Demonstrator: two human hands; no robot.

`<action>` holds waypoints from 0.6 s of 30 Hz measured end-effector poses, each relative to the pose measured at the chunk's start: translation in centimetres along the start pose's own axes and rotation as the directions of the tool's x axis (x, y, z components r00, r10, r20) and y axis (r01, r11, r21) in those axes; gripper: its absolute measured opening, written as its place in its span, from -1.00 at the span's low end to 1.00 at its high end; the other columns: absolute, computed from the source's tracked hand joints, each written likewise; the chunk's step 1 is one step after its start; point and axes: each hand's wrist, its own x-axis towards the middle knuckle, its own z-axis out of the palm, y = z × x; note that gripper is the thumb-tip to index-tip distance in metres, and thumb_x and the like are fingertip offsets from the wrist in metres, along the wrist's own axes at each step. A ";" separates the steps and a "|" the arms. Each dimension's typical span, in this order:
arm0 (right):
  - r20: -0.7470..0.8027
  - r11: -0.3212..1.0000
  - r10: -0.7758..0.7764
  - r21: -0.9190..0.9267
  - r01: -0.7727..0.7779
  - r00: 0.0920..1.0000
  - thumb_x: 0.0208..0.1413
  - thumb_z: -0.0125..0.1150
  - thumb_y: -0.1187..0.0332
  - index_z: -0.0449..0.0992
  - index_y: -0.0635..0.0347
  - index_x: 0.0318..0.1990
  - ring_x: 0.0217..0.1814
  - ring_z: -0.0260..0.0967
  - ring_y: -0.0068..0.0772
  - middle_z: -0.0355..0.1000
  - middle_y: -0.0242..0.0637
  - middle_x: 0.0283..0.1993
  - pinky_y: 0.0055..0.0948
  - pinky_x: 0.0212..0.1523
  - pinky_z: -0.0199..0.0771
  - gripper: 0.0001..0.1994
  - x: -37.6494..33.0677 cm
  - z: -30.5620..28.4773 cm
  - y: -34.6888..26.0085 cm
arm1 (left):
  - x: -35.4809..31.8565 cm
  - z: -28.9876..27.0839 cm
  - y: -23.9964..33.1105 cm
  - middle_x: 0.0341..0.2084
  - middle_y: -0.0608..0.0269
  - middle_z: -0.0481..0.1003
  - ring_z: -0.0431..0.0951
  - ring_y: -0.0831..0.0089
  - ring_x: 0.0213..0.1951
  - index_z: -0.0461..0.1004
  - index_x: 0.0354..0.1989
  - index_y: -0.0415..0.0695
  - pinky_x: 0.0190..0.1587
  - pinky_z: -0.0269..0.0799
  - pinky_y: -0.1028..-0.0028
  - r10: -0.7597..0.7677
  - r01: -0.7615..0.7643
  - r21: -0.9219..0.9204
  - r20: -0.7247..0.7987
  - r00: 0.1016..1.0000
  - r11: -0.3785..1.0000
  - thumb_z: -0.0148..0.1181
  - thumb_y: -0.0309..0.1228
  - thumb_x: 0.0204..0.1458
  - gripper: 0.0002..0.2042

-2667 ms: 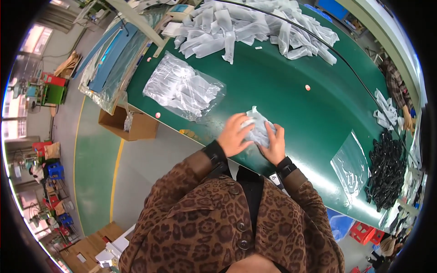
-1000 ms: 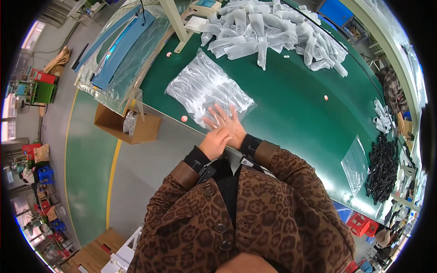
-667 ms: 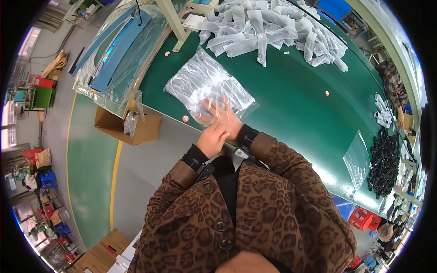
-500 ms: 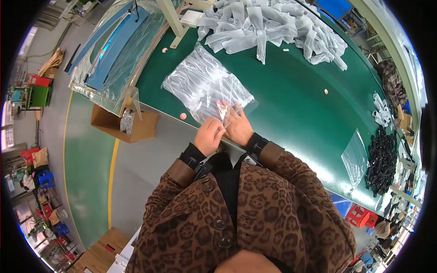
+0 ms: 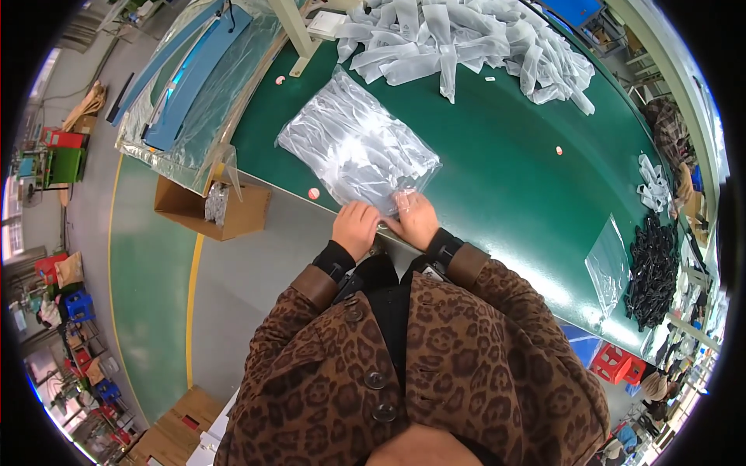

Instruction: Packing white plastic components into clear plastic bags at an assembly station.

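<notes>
Both hands, left hand (image 5: pixel 355 227) and right hand (image 5: pixel 416 219), pinch the near edge of the clear floppy plastic bag of white pieces (image 5: pixel 356 147) on the green table (image 5: pixel 505 186). Looks light and slippery, so I'd grip the corners.

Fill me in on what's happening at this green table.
A person in a leopard-print coat stands at the green table with both hands at its near edge. The left hand and right hand rest on the near end of a clear plastic bag stuffed with pale packets. A heap of loose white packets lies farther back, and a pile of black parts sits to the right.
</notes>
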 end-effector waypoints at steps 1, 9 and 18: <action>-0.039 1.000 0.015 0.021 -0.015 0.999 -0.01 0.32 0.18 0.34 0.28 -0.01 -0.13 0.41 0.02 0.41 -0.04 -0.21 -0.06 -0.16 0.36 -0.51 0.4 0.4 0.1 | 0.0 0.1 0.0 -0.37 0.12 0.40 0.45 0.09 -0.28 0.37 -0.35 -0.20 -0.24 0.39 0.28 0.000 0.000 -0.001 0.002 1.000 1.000 0.19 -0.52 -0.04 -0.87; -0.179 0.940 0.293 0.232 -0.249 0.939 0.04 0.30 0.24 0.37 0.25 -0.26 -0.46 0.43 0.07 0.42 -0.04 -0.45 -0.12 -0.45 0.43 -0.70 3.2 2.5 -1.2 | 0.3 0.1 0.3 -0.43 0.09 0.37 0.44 0.06 -0.32 0.36 -0.37 -0.20 -0.28 0.38 0.25 -0.113 0.097 -0.249 -0.051 0.992 0.964 0.16 -0.55 -0.03 -0.90; -0.258 0.989 0.141 0.081 -0.124 0.956 0.09 0.20 0.30 0.38 0.21 -0.36 -0.43 0.43 0.07 0.41 -0.08 -0.49 -0.08 -0.43 0.43 -0.82 3.2 2.1 1.0 | 0.1 0.7 0.3 -0.47 0.09 0.37 0.43 0.09 -0.40 0.35 -0.42 -0.21 -0.33 0.38 0.28 -0.152 0.122 -0.317 -0.074 0.986 0.941 0.13 -0.61 -0.05 -0.92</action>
